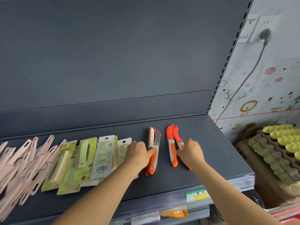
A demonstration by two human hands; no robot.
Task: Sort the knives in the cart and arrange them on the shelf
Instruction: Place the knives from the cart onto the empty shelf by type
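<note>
Matte grey metal shelf (203, 151). Left hand (139, 153): fingertips on left orange-white knife pair (152, 161), curved handles; cannot tell if grasping. Right hand (190, 150) curled over right orange-white knife pair (172, 148), glossy plastic. Further left: blister-packed green knives (84, 159), flat pink plastic knives (24, 159), overlapping.

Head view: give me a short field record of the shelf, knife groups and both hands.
shelf: dark grey
left end: pink knives, overlapping
middle: green packs, carded
right: left orange pair and right orange pair, apart
left hand: touches left orange pair; grip unclear
right hand: touches right orange pair; grip unclear
beside shelf: egg trays
</note>
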